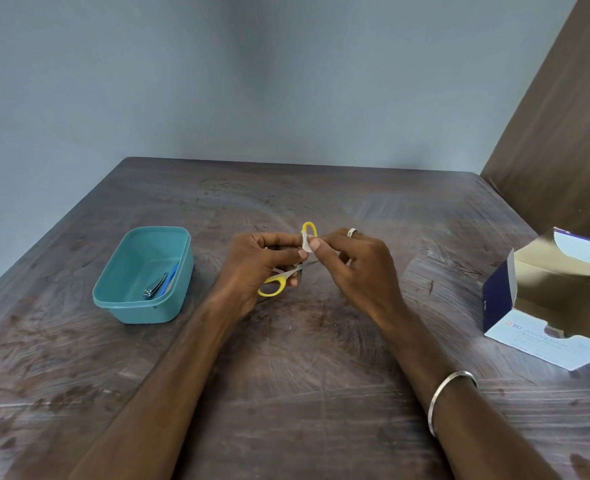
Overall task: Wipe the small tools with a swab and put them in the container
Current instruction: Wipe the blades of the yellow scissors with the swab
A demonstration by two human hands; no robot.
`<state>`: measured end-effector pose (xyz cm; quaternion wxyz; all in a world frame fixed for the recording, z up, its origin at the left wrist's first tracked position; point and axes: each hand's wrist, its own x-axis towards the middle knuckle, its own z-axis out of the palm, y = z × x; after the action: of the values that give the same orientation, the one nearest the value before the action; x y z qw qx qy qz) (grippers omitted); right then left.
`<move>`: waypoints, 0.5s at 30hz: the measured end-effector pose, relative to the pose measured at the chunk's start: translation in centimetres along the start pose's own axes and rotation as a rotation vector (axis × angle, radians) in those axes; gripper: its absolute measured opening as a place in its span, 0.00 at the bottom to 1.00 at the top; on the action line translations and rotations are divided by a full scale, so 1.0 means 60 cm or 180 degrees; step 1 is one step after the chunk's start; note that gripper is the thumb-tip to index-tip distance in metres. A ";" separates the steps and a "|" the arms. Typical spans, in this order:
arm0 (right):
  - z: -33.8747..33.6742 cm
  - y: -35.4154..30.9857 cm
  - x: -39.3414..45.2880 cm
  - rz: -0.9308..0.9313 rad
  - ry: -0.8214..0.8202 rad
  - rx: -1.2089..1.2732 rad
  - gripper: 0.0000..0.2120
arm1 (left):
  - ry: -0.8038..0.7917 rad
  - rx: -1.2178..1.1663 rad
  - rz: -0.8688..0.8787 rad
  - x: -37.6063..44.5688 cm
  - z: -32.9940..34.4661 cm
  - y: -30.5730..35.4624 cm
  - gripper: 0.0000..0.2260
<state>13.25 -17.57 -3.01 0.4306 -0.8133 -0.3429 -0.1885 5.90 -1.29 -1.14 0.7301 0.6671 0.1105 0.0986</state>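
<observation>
2 hands (307, 261) grip scissors (279, 280) mid-table (container (141, 275) left).

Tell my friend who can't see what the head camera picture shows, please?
Two hands hold small yellow-handled scissors above a dark wooden table: the left hand grips them while the right hand pinches a white swab against them. A teal container at left holds nail clippers; an open swab box sits at right.

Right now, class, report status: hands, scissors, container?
Left hand grips yellow scissors. Right hand pinches white swab on them. Teal container holds clippers. Nothing in the way.
</observation>
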 end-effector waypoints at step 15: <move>-0.006 -0.018 0.006 0.1158 0.0020 0.1457 0.18 | -0.0153 0.0450 0.0223 -0.004 0.007 0.004 0.11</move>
<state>12.69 -17.32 -1.98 0.6307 -0.7426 -0.2237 -0.0284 5.80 -1.74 -0.88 0.6796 0.7227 0.0762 0.0999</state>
